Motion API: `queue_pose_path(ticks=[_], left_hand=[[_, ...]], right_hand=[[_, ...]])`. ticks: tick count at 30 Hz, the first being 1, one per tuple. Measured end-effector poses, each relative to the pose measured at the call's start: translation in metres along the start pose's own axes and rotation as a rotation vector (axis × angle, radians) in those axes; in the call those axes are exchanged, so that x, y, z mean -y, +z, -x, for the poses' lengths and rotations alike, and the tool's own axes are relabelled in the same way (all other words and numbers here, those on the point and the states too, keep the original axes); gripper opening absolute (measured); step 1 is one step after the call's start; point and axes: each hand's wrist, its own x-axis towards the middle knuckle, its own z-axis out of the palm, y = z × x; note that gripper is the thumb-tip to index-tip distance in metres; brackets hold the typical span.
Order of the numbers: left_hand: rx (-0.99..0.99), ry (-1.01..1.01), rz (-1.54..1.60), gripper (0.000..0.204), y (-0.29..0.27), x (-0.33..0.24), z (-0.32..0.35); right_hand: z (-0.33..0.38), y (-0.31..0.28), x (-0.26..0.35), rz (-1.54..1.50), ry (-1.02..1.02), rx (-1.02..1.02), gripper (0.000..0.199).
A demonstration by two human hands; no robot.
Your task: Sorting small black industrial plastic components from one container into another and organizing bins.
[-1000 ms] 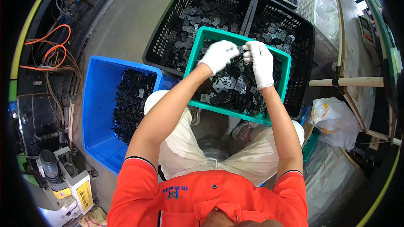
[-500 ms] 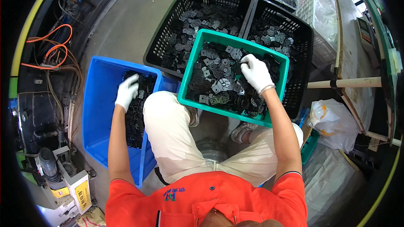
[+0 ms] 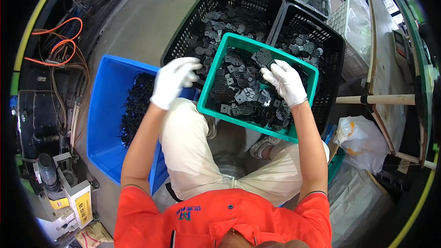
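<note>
My white-gloved right hand [image 3: 285, 83] is over the right side of a green crate [image 3: 212, 82], its fingers pinched at the edge of a flat black part [image 3: 263, 58]. Below it, the crate holds a heap of similar dark, flat parts [image 3: 239, 82] with holes and rounded ends. My left hand [image 3: 174, 81], also gloved, hovers between the green crate and a blue bin [image 3: 103, 110]. Its fingers are apart and slightly blurred, with nothing visible in them. Thin black pieces [image 3: 138, 105] lie heaped inside the blue bin.
Two black slotted baskets [image 3: 183, 32] with more dark parts stand behind and under the green crate. A white crate [image 3: 353, 32] and a wooden-framed table [image 3: 388, 64] are on the right. Orange hoses [image 3: 69, 41] hang from machinery at the left. My knees flank the green crate's near side.
My left hand has risen out of the blue bin and moved right toward the green crate. At my right fingertips a flat black part now shows raised.
</note>
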Motion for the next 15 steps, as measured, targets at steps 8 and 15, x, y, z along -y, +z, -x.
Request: queue_pose_path(ticks=[8, 15], left_hand=[[0.324, -0.110, 0.252, 0.032, 0.110, 0.008, -0.054], [-0.105, -0.079, 0.650, 0.033, 0.078, -0.012, -0.117]], right_hand=[[0.006, 0.019, -0.011, 0.153, 0.009, 0.073, 0.028], [0.003, 0.010, -0.019, 1.265, -0.279, 0.170, 0.027]])
